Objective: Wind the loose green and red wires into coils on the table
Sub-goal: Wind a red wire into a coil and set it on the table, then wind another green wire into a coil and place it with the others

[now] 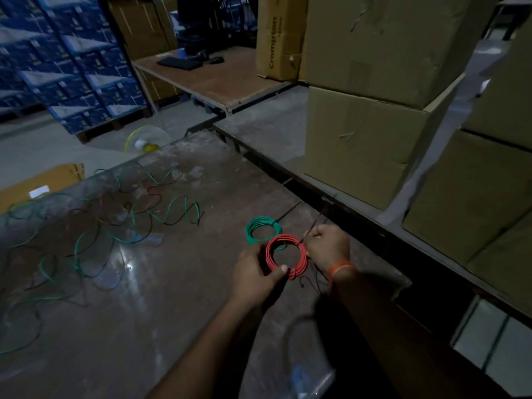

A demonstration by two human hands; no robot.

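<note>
A red wire coil (299, 249) is held upright just above the table between both hands. My left hand (256, 275) grips its lower left side, thumb across the strands. My right hand (326, 244) pinches a thin black tie at the coil's upper right. A green wire coil (260, 226), bound with a black tie, lies flat on the table just behind the red one. Loose green wire (178, 210) and dim loose red wire (149, 201) sprawl in tangled loops over the table's left half.
The worn table (178, 283) ends at a gap on the right, beside a lower platform with stacked cardboard boxes (368, 139). A clear plastic bag (311, 370) lies near the front edge. A flat carton (43, 182) sits at the far left; blue boxes stand behind.
</note>
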